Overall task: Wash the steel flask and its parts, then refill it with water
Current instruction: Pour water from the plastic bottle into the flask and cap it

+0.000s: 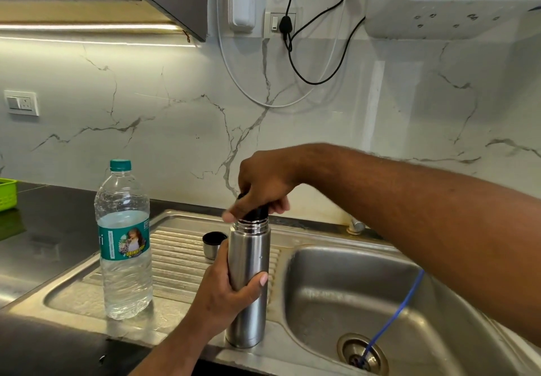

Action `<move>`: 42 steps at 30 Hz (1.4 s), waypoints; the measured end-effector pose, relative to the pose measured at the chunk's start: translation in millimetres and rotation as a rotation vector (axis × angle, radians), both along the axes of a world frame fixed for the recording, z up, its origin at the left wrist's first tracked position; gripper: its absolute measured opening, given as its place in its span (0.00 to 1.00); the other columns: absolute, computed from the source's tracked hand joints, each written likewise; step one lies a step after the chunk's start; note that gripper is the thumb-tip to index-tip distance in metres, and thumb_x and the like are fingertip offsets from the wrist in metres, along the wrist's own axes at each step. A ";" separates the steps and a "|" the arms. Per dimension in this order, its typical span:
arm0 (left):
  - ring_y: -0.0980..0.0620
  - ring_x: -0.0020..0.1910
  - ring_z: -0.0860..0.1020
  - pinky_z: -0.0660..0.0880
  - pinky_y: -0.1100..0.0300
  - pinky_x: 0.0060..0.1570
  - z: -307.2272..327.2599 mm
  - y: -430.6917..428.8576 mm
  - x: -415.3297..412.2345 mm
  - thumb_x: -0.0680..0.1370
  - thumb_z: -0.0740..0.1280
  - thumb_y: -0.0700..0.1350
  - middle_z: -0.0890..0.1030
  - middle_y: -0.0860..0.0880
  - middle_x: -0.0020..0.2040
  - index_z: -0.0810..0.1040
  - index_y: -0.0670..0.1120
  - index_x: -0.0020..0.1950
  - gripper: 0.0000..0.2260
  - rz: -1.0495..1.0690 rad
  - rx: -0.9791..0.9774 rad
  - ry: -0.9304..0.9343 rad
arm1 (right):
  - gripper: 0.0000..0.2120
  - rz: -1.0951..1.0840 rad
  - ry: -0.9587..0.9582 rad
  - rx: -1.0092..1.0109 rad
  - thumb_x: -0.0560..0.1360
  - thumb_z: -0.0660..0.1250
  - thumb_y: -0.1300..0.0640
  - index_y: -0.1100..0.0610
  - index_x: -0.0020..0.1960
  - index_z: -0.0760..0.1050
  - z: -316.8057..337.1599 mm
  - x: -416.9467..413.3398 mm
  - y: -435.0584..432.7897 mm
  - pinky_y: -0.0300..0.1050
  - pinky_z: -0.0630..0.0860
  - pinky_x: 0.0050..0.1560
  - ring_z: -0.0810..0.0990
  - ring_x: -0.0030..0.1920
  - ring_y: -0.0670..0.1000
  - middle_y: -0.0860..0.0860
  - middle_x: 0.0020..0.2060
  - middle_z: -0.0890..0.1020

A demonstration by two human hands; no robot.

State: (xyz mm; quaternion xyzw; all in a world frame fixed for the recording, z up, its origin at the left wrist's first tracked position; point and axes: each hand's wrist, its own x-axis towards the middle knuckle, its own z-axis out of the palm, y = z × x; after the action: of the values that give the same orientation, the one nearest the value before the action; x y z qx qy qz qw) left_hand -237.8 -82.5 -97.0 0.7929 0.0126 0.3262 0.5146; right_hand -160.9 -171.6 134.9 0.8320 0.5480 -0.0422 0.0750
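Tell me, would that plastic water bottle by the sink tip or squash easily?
The water bottle looks about two-thirds full, so probably heavy and steady. Its thin clear plastic would likely dent when squeezed. Tall and narrow, it might tip if shoved near the cap.

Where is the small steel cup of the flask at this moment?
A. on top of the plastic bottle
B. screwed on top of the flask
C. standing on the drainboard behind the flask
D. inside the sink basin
C: the steel cup stands mouth up on the ribbed drainboard, just behind the flask.
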 end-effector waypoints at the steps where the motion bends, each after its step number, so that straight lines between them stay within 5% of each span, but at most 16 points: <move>1: 0.63 0.52 0.81 0.79 0.69 0.40 0.3 -0.1 -0.1 0.67 0.74 0.62 0.79 0.56 0.54 0.65 0.64 0.62 0.28 0.003 0.002 0.001 | 0.28 -0.022 -0.074 0.032 0.77 0.65 0.32 0.59 0.42 0.78 -5.4 -1.6 1.6 0.44 0.83 0.36 0.83 0.29 0.49 0.53 0.32 0.84; 4: 0.64 0.52 0.81 0.79 0.69 0.41 0.8 0.0 -1.2 0.63 0.71 0.68 0.79 0.56 0.54 0.65 0.65 0.63 0.31 0.006 0.000 0.001 | 0.34 -0.101 -0.116 0.075 0.75 0.58 0.26 0.57 0.40 0.77 -12.5 -5.2 4.4 0.41 0.78 0.33 0.81 0.27 0.47 0.50 0.25 0.81; 8: 0.62 0.52 0.81 0.80 0.68 0.42 -1.0 1.8 -0.4 0.64 0.71 0.68 0.80 0.54 0.55 0.65 0.64 0.63 0.31 0.000 0.003 -0.003 | 0.29 -0.012 0.126 -0.062 0.75 0.68 0.34 0.52 0.68 0.76 5.2 0.8 1.7 0.51 0.85 0.52 0.83 0.55 0.51 0.53 0.62 0.82; 10: 0.63 0.52 0.81 0.80 0.68 0.42 -0.8 1.8 0.2 0.63 0.71 0.68 0.79 0.53 0.55 0.65 0.64 0.64 0.32 0.000 0.005 0.008 | 0.28 0.117 0.181 -0.126 0.73 0.77 0.48 0.46 0.71 0.73 14.4 4.4 -2.9 0.51 0.83 0.58 0.80 0.60 0.50 0.48 0.66 0.77; 14: 0.61 0.52 0.81 0.80 0.68 0.42 -0.3 1.4 -0.2 0.64 0.71 0.68 0.80 0.53 0.54 0.65 0.63 0.64 0.32 -0.006 0.011 -0.001 | 0.19 0.068 0.094 -0.055 0.76 0.73 0.43 0.58 0.55 0.82 8.0 3.9 1.3 0.47 0.85 0.44 0.87 0.43 0.52 0.55 0.47 0.87; 18: 0.62 0.52 0.81 0.79 0.69 0.41 -0.1 1.2 -1.0 0.64 0.71 0.67 0.80 0.55 0.54 0.65 0.65 0.63 0.30 0.001 0.012 -0.004 | 0.38 -0.066 -0.162 0.038 0.75 0.55 0.24 0.60 0.41 0.78 -10.7 -6.9 5.5 0.48 0.85 0.42 0.82 0.27 0.50 0.53 0.27 0.83; 20: 0.62 0.51 0.82 0.79 0.69 0.41 -0.2 1.2 -0.8 0.66 0.73 0.64 0.80 0.55 0.53 0.66 0.65 0.62 0.29 0.006 0.016 -0.019 | 0.41 -0.105 -0.102 0.040 0.74 0.52 0.23 0.60 0.52 0.80 -4.7 -4.5 3.8 0.51 0.86 0.44 0.87 0.35 0.51 0.56 0.41 0.87; 22: 0.62 0.51 0.82 0.79 0.69 0.40 -0.1 0.9 -0.5 0.66 0.74 0.63 0.80 0.56 0.52 0.66 0.64 0.62 0.28 0.004 0.005 -0.019 | 0.33 -0.023 0.076 0.005 0.76 0.64 0.31 0.52 0.71 0.73 5.6 0.3 0.9 0.55 0.86 0.49 0.84 0.55 0.54 0.55 0.65 0.80; 24: 0.65 0.51 0.81 0.78 0.70 0.39 0.4 0.8 0.0 0.64 0.72 0.67 0.79 0.56 0.53 0.65 0.65 0.62 0.30 0.004 -0.006 -0.002 | 0.30 0.134 0.189 -0.071 0.73 0.76 0.46 0.43 0.73 0.70 14.7 5.6 -6.0 0.53 0.83 0.57 0.78 0.64 0.53 0.50 0.72 0.73; 26: 0.65 0.52 0.80 0.78 0.71 0.40 0.5 1.2 0.4 0.63 0.70 0.68 0.79 0.56 0.54 0.65 0.65 0.62 0.31 0.006 0.002 0.003 | 0.24 0.174 0.219 -0.059 0.73 0.78 0.53 0.50 0.68 0.77 13.8 11.6 -8.4 0.47 0.84 0.54 0.82 0.58 0.51 0.51 0.64 0.80; 28: 0.64 0.53 0.80 0.79 0.70 0.41 0.3 1.0 0.2 0.63 0.71 0.68 0.79 0.56 0.54 0.65 0.65 0.63 0.31 0.006 0.001 0.008 | 0.20 0.104 0.147 0.030 0.76 0.74 0.44 0.58 0.58 0.82 7.2 10.0 -5.3 0.44 0.84 0.43 0.87 0.45 0.51 0.55 0.50 0.87; 31: 0.64 0.52 0.81 0.80 0.69 0.41 0.3 0.5 -0.8 0.63 0.70 0.69 0.79 0.56 0.54 0.65 0.65 0.62 0.31 0.013 0.004 0.010 | 0.34 0.007 -0.103 0.117 0.76 0.61 0.28 0.60 0.42 0.81 -9.4 2.4 -0.8 0.46 0.84 0.39 0.84 0.28 0.50 0.54 0.29 0.84; 33: 0.65 0.52 0.80 0.79 0.69 0.41 1.6 0.1 -1.1 0.62 0.70 0.70 0.79 0.56 0.54 0.64 0.66 0.62 0.31 0.014 0.011 0.019 | 0.37 -0.008 -0.150 0.144 0.75 0.55 0.24 0.58 0.43 0.81 -12.5 1.3 -1.4 0.48 0.85 0.43 0.84 0.29 0.50 0.53 0.31 0.85; 37: 0.69 0.52 0.78 0.78 0.72 0.39 3.9 0.2 -1.0 0.57 0.70 0.75 0.77 0.58 0.54 0.63 0.67 0.62 0.37 0.013 -0.008 0.038 | 0.32 0.099 0.131 0.058 0.74 0.73 0.38 0.46 0.74 0.70 5.3 10.7 -9.6 0.51 0.85 0.51 0.81 0.57 0.52 0.50 0.68 0.76; 39: 0.66 0.52 0.80 0.78 0.72 0.39 3.7 0.8 0.2 0.55 0.69 0.78 0.77 0.58 0.55 0.62 0.67 0.62 0.39 0.022 -0.009 0.047 | 0.29 0.192 0.228 0.022 0.73 0.78 0.49 0.46 0.71 0.74 9.7 16.6 -14.1 0.48 0.84 0.54 0.81 0.58 0.49 0.48 0.67 0.78; 42: 0.58 0.49 0.82 0.78 0.71 0.39 4.0 0.0 1.3 0.58 0.68 0.73 0.77 0.60 0.55 0.61 0.68 0.62 0.35 0.043 -0.011 0.063 | 0.21 0.104 0.131 0.159 0.73 0.76 0.41 0.55 0.58 0.83 1.3 15.8 -12.0 0.37 0.81 0.37 0.86 0.41 0.48 0.50 0.46 0.87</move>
State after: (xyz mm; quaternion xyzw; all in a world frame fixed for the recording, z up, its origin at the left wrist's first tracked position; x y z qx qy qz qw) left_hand -236.5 -82.4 -92.9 0.7994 0.0475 0.3120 0.5112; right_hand -145.0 -183.5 136.2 0.8013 0.5957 -0.0488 -0.0253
